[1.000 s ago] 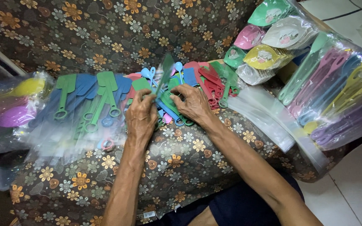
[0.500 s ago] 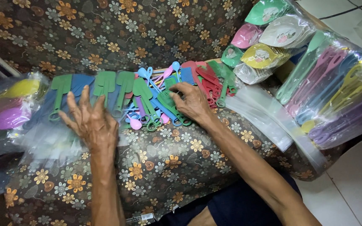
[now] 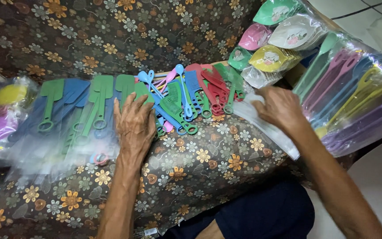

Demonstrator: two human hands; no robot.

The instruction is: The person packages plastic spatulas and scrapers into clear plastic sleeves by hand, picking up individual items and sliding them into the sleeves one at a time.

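Observation:
A spread of flat plastic spatulas in green, blue, red and pink [image 3: 186,102] lies on a flower-patterned cushion [image 3: 191,163]. My left hand [image 3: 134,124] rests flat on the green and blue ones near the middle, fingers spread, holding nothing. More green and blue spatulas [image 3: 93,106] lie in clear bags to its left. My right hand [image 3: 279,106] is on a stack of clear plastic bags [image 3: 266,126] at the right, its fingers bent on the top bag; whether it grips the bag I cannot tell.
A big clear bag of long coloured utensils [image 3: 354,97] lies at the right. Small wrapped scoops in green, pink and yellow [image 3: 270,40] pile up behind it. Bagged yellow and purple items [image 3: 1,110] sit at the far left. Tiled floor [image 3: 376,177] is at lower right.
My left hand moved right from the bagged spatulas onto the loose pile. My right hand left the pile and moved right onto the clear bags.

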